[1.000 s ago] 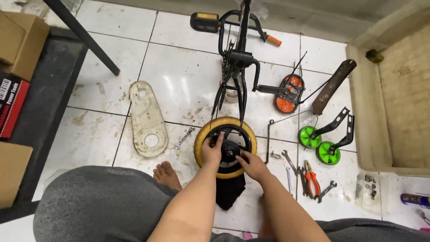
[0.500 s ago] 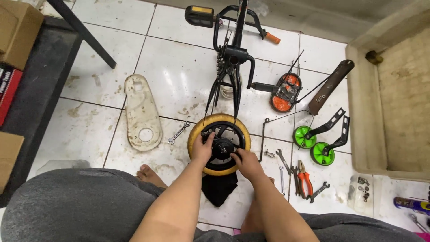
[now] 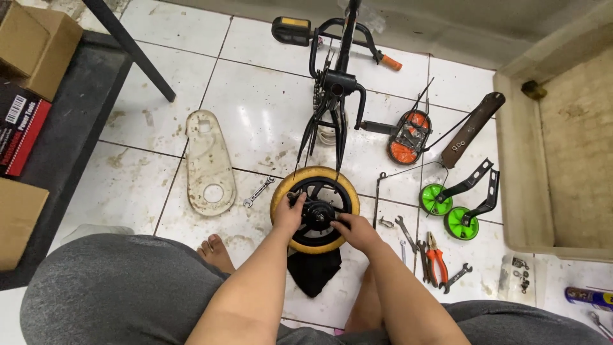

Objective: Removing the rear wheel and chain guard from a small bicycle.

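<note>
The small bicycle wheel (image 3: 315,209), yellow tyre on a black spoked rim, sits at the rear of a black child's bicycle frame (image 3: 335,96) that lies on the tiled floor (image 3: 255,108), just in front of the person's knees. It looks light but rigid; the rubber tyre should give a sure hold, while the hub is small, hard and probably greasy, so the rim or spokes are the better place to grip. The left hand (image 3: 290,214) is curled over the spokes beside the hub, and the right hand (image 3: 350,228) pinches at the hub from the other side. Compared with a second ago, both hands keep much the same hold; the view has mostly shifted slightly nearer. Pliers and spanners (image 3: 429,252) lie near the right hand.
</note>
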